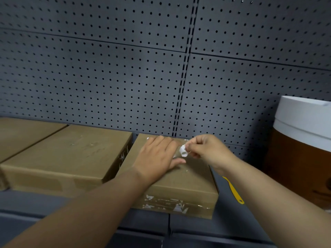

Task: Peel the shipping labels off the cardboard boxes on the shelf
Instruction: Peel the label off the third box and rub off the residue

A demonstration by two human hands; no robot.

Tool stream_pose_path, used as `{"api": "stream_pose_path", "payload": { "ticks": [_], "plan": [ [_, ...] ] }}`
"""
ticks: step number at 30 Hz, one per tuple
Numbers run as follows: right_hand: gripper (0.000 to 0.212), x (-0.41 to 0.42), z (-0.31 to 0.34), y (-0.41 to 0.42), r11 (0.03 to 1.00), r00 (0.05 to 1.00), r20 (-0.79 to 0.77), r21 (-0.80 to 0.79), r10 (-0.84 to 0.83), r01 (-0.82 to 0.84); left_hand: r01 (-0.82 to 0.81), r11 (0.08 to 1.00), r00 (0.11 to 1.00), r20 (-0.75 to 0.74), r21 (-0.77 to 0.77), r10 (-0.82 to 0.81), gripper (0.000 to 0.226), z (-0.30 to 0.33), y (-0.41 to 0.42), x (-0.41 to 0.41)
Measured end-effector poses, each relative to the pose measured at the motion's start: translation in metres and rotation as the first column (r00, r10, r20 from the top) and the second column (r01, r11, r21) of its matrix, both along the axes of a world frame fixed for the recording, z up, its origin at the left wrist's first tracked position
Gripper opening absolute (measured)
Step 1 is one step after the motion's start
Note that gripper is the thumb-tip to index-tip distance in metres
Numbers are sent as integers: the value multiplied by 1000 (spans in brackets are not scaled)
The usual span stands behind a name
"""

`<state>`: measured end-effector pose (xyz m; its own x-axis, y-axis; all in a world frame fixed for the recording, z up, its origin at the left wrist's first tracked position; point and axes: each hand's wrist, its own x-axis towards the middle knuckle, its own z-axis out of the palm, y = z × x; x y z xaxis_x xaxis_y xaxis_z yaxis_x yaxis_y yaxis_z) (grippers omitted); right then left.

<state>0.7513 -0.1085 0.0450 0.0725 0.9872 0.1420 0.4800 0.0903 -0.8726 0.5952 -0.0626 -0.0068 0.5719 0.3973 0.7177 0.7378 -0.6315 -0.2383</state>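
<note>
Your left hand lies flat on top of the nearest cardboard box, fingers straight and pressing it down, while your right hand has its grip pinched on a small white scrap of label, lifted just above the box lid close to your left fingertips. That box sits at the front of the dark shelf, against the pegboard back panel.

You look to be well into this box rather than starting it. The top shows only a few pale flecks near your thumb, and the scrap you hold seems to be one of the last bits there. The front face is not clean: torn white remnants and glossy tape streaks remain along it, so expect more picking there.

The flat box to the left shows faint scuffs on its lid and no whole label that I can make out; its other sides are hidden. A third box further left is only partly in view, so its state cannot be judged.

A yellow tool, perhaps a scraper, lies on the shelf just right of your box, beside a white and brown tub.
</note>
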Motion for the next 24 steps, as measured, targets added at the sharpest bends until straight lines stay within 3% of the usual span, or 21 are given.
{"api": "stream_pose_path", "payload": {
  "ticks": [10, 11, 13, 16, 20, 24],
  "plan": [
    [23, 12, -5, -4, 998, 996, -84, -50, -37, 33, -3, 1000, 1000, -13, -19, 2, 34, 8, -3, -8],
    [23, 16, -5, -5, 997, 998, -37, -50, -52, 50, -15, 1000, 1000, -17, -22, 15, 33, 9, -2, -10],
    [18, 25, -7, -6, 997, 969, 243, -48, -43, 56, -43, 999, 998, -39, -31, 42, 32, 10, 0, -12],
    [11, 25, -15, -6, 996, 753, 656, -87, 48, 12, -60, 998, 995, -83, -32, 57, 27, 8, 2, -12],
    [14, 14, -19, -6, 996, 646, 759, -91, 85, -24, -67, 997, 990, -128, -41, 61, 35, 4, 5, -10],
    [13, 10, -21, -4, 995, 621, 778, -79, 95, -53, -62, 998, 985, -161, -23, 58, 42, 3, 3, -7]
  ]
}}
